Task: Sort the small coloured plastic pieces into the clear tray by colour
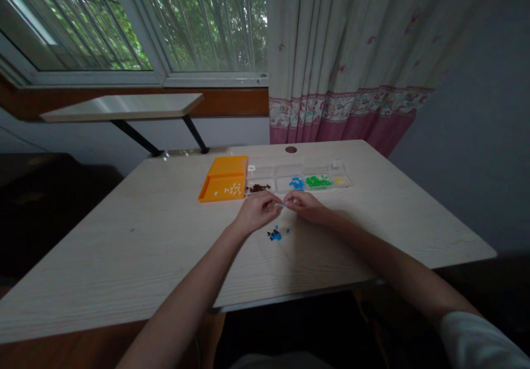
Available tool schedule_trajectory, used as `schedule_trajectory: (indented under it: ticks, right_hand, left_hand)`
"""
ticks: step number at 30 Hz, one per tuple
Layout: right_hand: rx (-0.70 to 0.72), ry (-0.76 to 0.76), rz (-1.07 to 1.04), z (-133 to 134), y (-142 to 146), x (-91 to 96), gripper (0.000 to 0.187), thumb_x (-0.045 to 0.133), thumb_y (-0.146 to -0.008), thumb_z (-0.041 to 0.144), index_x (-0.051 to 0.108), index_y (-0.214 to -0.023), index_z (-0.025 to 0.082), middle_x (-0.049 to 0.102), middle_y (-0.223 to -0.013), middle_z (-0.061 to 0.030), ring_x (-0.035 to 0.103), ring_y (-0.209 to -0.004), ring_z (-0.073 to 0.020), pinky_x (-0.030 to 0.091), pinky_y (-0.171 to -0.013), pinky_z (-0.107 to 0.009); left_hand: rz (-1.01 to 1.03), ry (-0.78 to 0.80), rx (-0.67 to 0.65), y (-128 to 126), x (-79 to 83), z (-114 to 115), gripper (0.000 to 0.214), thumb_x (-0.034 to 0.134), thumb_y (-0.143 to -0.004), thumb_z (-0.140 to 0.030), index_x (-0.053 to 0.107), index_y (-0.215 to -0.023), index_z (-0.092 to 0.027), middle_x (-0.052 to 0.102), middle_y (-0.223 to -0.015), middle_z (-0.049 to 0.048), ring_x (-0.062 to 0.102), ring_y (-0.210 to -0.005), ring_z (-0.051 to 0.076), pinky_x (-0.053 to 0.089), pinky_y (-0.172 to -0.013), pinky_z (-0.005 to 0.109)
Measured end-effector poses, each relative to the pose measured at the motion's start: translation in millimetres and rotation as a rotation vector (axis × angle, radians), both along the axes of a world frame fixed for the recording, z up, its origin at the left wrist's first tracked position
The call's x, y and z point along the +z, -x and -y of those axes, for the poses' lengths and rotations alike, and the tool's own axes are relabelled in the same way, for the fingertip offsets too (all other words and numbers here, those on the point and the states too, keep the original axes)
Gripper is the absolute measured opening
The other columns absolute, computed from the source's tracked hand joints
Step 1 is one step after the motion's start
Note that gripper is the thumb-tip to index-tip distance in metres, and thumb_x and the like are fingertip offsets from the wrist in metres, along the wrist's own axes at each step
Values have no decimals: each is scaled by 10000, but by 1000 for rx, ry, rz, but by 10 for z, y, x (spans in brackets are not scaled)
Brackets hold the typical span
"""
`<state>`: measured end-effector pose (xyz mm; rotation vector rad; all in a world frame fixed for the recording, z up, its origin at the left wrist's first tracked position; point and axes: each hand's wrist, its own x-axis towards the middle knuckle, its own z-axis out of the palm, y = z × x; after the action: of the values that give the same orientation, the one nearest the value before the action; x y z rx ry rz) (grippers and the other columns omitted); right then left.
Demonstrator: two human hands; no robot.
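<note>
Above the middle of the table, my left hand (259,212) and my right hand (306,206) meet fingertip to fingertip. Pinched between them is a small blue piece (283,204), mostly covered by the fingers; its exact kind is too small to tell. Just below the hands lies a loose pile of small blue, dark brown and yellow pieces (275,236). Behind my left hand, dark brown pieces (257,188) fill part of a clear tray. Blue pieces (296,183) and green pieces (318,181) lie in compartments beyond my right hand.
An orange tray (226,165) holding white pieces (234,189) stands left of the clear compartment tray (290,170). Yellow pieces (339,180) lie in its right end. A raised shelf (128,105) on black legs stands at the back left. The pale table (165,247) has a round hole (291,149).
</note>
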<state>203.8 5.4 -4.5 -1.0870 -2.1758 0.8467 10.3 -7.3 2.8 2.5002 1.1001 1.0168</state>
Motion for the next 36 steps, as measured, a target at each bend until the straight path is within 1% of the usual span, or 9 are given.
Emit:
schedule_trajectory:
  ticks: [5,10,14,19,25,28,30,33,36]
  right_hand:
    - [16,81,-78,9,18,-17,186,494,-814,296,594,-835,140,602,-811,-32,534,-750,-131,408,-684,-240]
    - [14,61,-74,7,21,-32,209,489,-823,315,606,-843,144,615,-809,-31,543,-750,-133,413,-687,-244]
    - [-7,-59,-32,12,14,-5,174,497,-823,263,624,-843,146,614,-814,-39,539,-765,-134,400,-692,-242]
    - [-25,-225,34,4,1,-25,98,592,-772,239,618,-834,167,596,-784,-26,505,-685,-116,385,-640,-230]
    - [-29,-298,49,17,-11,-69,117,610,-769,283,619,-819,178,588,-763,-20,497,-649,-107,367,-586,-213]
    - [-17,-332,58,26,-26,-57,131,592,-785,303,619,-830,184,595,-773,-23,514,-659,-110,380,-595,-216]
    - [-32,-378,42,20,-51,-29,129,574,-798,305,620,-825,187,599,-772,-29,529,-689,-121,398,-631,-229]
    - [-125,-495,-43,-4,-121,41,146,548,-815,313,622,-808,187,601,-766,-44,541,-723,-138,417,-672,-251]
    - [-232,-574,-106,-26,-207,119,177,538,-824,335,627,-820,182,607,-775,-57,531,-672,-137,424,-639,-261]
  left_hand:
    - [-16,-16,-11,4,-32,-6,120,556,-761,-220,651,-808,-164,533,-611,-1,468,-570,97,359,-555,198]
    - [-25,-11,-24,10,-58,-12,133,536,-763,-205,650,-817,-164,539,-612,5,471,-579,103,358,-557,205]
    - [-8,3,-2,-1,-35,-1,121,534,-763,-210,639,-793,-158,532,-616,3,460,-574,99,350,-554,202]
    - [11,27,-7,-15,5,10,106,547,-754,-205,638,-771,-153,503,-585,-11,449,-560,94,343,-543,194]
    - [17,68,-16,-22,-8,5,95,554,-746,-199,641,-757,-164,473,-553,-30,431,-542,84,331,-538,184]
    - [17,123,-20,-9,-17,-10,105,570,-746,-232,648,-763,-162,457,-549,-34,423,-534,83,321,-522,185]
    - [-7,198,-37,12,-11,-18,126,579,-745,-266,649,-754,-161,449,-538,-39,411,-511,79,309,-498,185]
    - [-95,334,-117,52,6,-22,169,574,-745,-304,634,-688,-156,438,-513,-47,382,-471,68,282,-466,182]
    - [-180,433,-190,85,17,-20,191,596,-721,-335,623,-663,-155,451,-519,-47,394,-472,65,276,-462,178]
